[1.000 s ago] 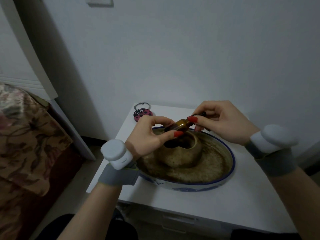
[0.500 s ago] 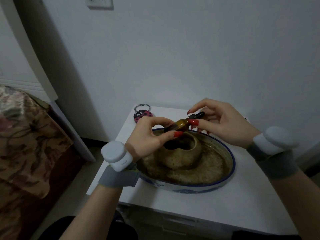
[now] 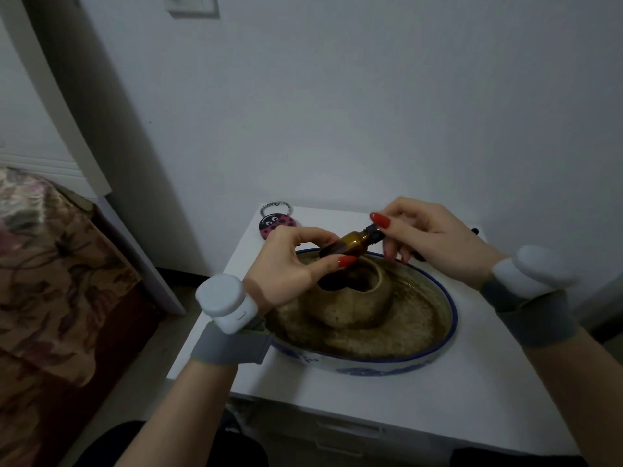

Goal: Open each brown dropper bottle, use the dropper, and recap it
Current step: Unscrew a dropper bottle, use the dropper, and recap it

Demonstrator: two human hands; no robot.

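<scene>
A small brown dropper bottle (image 3: 350, 242) lies tilted, neck pointing up and to the right, above a blue-rimmed dish (image 3: 448, 318). My left hand (image 3: 290, 267) grips the bottle's body between thumb and fingers. My right hand (image 3: 428, 237) pinches the black dropper cap (image 3: 373, 231) at the bottle's neck with thumb and forefinger. The cap sits against the neck; I cannot tell whether it is screwed tight. A brownish round pot (image 3: 350, 298) stands in the dish right under the bottle.
The dish stands on a small white table (image 3: 455, 399) against a white wall. A ladybug-shaped trinket with a bead loop (image 3: 277, 223) lies at the table's far left corner. A bed with a floral cover (image 3: 43, 281) is at the left. A dark item (image 3: 474, 231) peeks out behind my right hand.
My right fingers have shifted along the black cap, turning it at the neck. The bottle has stayed in my left hand over the dish, tilting slightly upward.
</scene>
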